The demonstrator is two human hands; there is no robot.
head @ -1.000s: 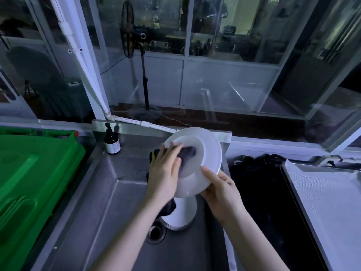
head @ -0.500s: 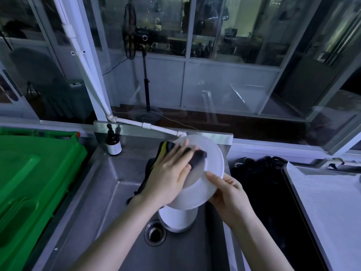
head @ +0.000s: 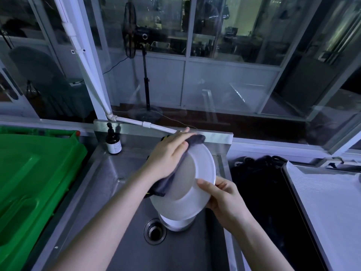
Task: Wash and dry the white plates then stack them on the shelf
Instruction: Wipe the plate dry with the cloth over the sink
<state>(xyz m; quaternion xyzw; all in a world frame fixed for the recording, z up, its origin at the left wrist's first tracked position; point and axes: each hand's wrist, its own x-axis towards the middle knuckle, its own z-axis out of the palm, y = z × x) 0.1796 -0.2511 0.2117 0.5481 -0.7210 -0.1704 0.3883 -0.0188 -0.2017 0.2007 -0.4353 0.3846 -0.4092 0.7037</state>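
Two hands work above the steel sink (head: 185, 251). The right hand (head: 220, 198) grips one white plate (head: 183, 207) by its rim on the sink's right side, thumb curled over the front face and the other fingers hidden behind it. This plate is tilted on edge over the basin, its face turned toward the sink's left side. The left hand (head: 168, 155) lies flat against that face, fingers straight and close together, pressing a dark cloth (head: 164, 184) onto the plate. The cloth sticks out past the fingertips near the sink's back wall and hangs below the palm, with a yellow edge showing.

Below the held plate, a stack of white plates (head: 175, 224) stands on the sink floor, just beside the drain (head: 155, 231). A brown pump bottle (head: 113, 142) stands in the sink's back left corner. A white pipe (head: 136, 123) runs along the ledge behind the sink. A green bin (head: 33, 182) is left of the sink. Right of the sink lies a black bag (head: 259, 173), and beyond it a white tray (head: 328, 212).
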